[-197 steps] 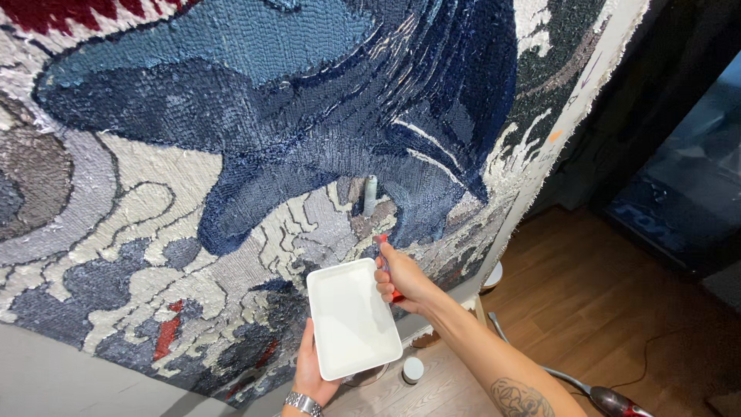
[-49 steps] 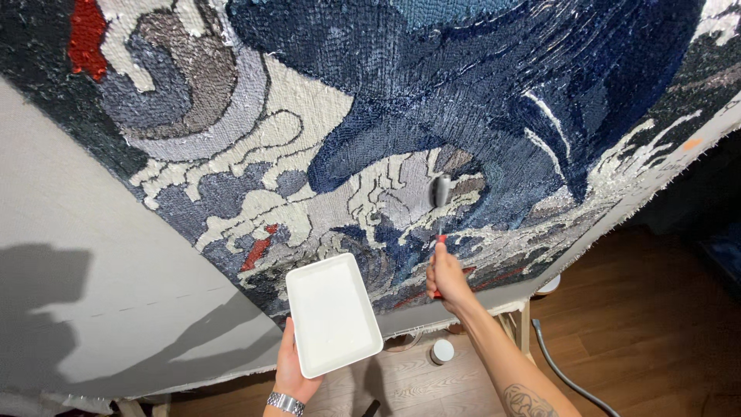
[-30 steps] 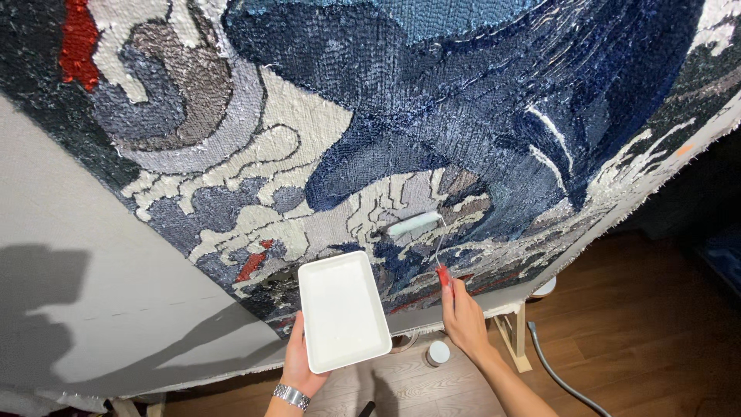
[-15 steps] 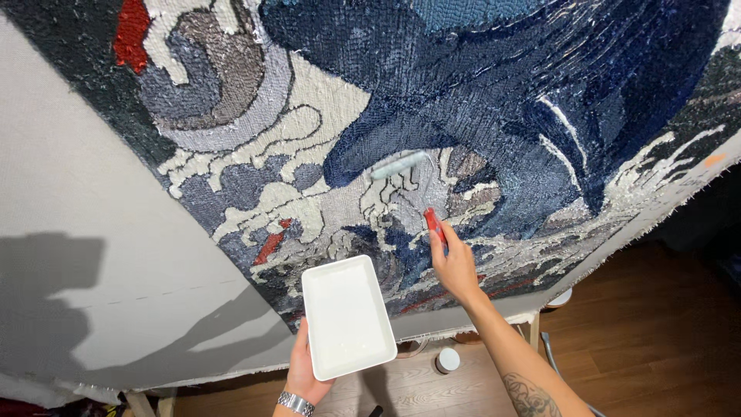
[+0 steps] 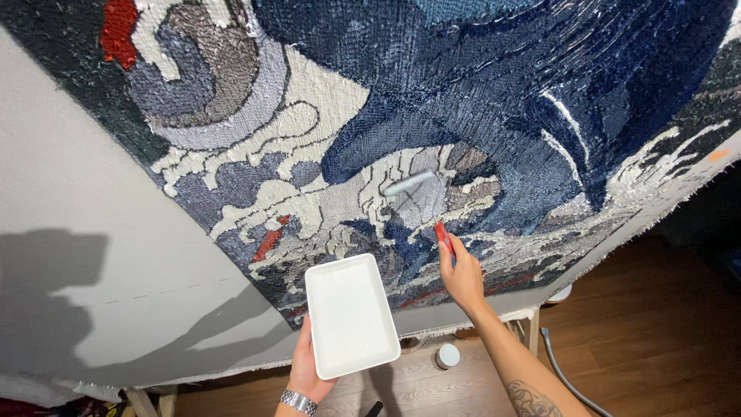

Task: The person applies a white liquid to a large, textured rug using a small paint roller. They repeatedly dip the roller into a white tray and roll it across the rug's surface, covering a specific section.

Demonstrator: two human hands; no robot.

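I see my left hand (image 5: 309, 371) gripping a white tray (image 5: 351, 315) from beneath at 6 o'clock, fingers mostly hidden | right hand (image 5: 463, 274) closed on a red-handled roller (image 5: 413, 184) against the tufted rug (image 5: 478, 100) | rug cut off at 12 o'clock; bare backing cloth (image 5: 100, 232) at 9 o'clock

We have one view only, from the camera on our head, so no second view shares any of the scene. It faces forward and tips a little downward at a hanging woven rug (image 5: 478, 100) on a tilted frame, close enough that the rug fills the upper picture from nine round to three o'clock. Our forearms enter from six o'clock. The wooden floor (image 5: 648, 340) shows low at four o'clock, well below the rug's bottom edge.
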